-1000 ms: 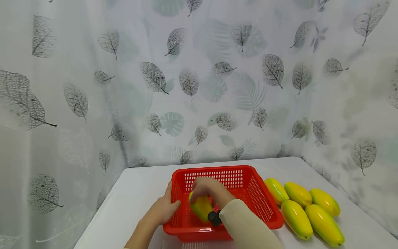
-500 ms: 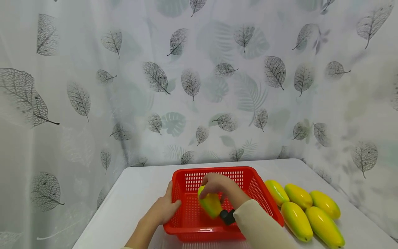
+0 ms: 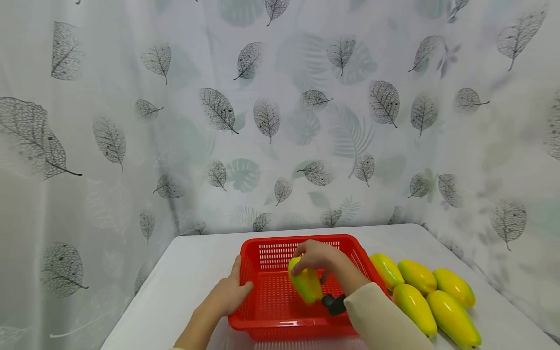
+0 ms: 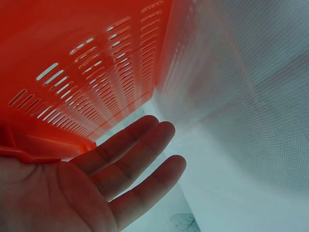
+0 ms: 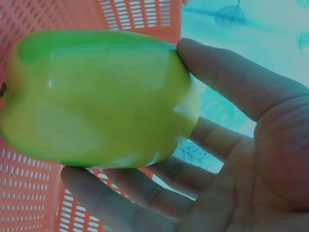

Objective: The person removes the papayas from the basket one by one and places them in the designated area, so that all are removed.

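A red plastic basket [image 3: 273,296] with slotted walls stands on the white table. Inside its space, my right hand [image 3: 318,255] grips a yellow-green mango [image 3: 306,286] from above, thumb on one side and fingers on the other. Up close in the right wrist view, the glossy mango [image 5: 101,99] lies tilted between thumb and fingertips, basket mesh behind it. My left hand [image 3: 225,294] rests against the basket's left rim. In the left wrist view the fingers [image 4: 140,154] of that hand stretch out nearly straight beside the outer slotted wall [image 4: 101,72].
Several more mangoes [image 3: 413,308] lie grouped on the table [image 3: 199,257], right of the basket. A leaf-printed curtain [image 3: 280,121] hangs behind and along both sides. A black device [image 3: 334,305] sits at my right wrist.
My right hand has moved right and slightly up inside the basket with the mango in its grip. The left hand stays at the left rim.
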Motion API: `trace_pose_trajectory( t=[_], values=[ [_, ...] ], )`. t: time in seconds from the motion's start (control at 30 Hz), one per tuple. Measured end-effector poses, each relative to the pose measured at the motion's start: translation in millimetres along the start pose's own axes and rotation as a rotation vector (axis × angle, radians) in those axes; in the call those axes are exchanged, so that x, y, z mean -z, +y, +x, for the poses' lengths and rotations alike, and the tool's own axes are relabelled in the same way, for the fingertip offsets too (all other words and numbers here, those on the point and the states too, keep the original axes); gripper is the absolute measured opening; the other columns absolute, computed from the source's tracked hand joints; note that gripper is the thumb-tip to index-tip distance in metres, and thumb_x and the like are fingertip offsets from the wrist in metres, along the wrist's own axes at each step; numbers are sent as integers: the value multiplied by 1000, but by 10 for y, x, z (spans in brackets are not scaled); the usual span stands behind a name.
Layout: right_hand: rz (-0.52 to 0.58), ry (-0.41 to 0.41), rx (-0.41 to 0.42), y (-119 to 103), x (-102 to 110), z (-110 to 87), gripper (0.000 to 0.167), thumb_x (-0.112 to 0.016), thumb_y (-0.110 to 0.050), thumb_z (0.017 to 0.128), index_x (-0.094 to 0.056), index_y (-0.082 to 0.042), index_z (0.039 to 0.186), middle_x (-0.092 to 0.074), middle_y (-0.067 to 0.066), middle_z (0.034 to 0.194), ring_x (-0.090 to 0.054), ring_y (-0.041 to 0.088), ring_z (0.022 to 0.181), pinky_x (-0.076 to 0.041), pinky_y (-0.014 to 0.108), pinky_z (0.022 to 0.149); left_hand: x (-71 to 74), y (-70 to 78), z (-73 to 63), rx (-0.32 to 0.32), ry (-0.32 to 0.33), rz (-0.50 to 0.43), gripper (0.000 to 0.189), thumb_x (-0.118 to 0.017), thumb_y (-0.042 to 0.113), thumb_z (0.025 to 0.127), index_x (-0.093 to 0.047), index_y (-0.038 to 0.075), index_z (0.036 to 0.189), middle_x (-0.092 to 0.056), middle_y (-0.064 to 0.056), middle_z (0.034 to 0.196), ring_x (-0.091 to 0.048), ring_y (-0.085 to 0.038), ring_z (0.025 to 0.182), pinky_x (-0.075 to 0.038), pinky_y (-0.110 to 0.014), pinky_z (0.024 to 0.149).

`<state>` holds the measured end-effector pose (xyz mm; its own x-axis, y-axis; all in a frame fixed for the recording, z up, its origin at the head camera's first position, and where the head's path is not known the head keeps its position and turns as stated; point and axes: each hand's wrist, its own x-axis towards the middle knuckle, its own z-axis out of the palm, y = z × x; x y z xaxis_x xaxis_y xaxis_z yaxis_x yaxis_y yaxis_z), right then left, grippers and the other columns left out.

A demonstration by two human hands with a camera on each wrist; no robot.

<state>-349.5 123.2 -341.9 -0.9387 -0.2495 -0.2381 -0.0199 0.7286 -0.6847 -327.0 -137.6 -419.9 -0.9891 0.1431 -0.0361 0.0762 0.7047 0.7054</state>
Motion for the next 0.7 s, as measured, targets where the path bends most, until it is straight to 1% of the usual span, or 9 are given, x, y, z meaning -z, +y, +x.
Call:
trace_pose_trajectory(
  t=[0.27, 0.47, 0.7],
  values=[
    [43, 8, -27, 107, 78, -54, 47, -84, -22, 81, -68, -11, 123, -65, 9, 107, -65, 28, 97, -65, 51, 69, -1, -2, 1, -3, 1, 3, 88, -54, 27, 98, -4, 4, 166, -70, -18, 96, -69, -20, 66, -63, -39, 61],
    [46, 7, -23, 180, 178, -91, 51, -82, -22, 84, -66, -9, 130, -66, 10, 110, -65, 29, 98, -65, 51, 68, -6, 6, 8, 1, -3, 3, 88, -54, 28, 98, -4, 4, 166, -69, -19, 95, -69, -20, 64, -63, -39, 60],
    [61, 14, -34, 230, 284, -148, 51, -81, -22, 85, -65, -9, 131, -66, 10, 111, -66, 28, 97, -65, 51, 68, 10, 1, 11, 15, -3, 4, 88, -55, 27, 98, -4, 5, 166, -67, -15, 88, -68, -19, 61, -62, -37, 59]
  ],
)
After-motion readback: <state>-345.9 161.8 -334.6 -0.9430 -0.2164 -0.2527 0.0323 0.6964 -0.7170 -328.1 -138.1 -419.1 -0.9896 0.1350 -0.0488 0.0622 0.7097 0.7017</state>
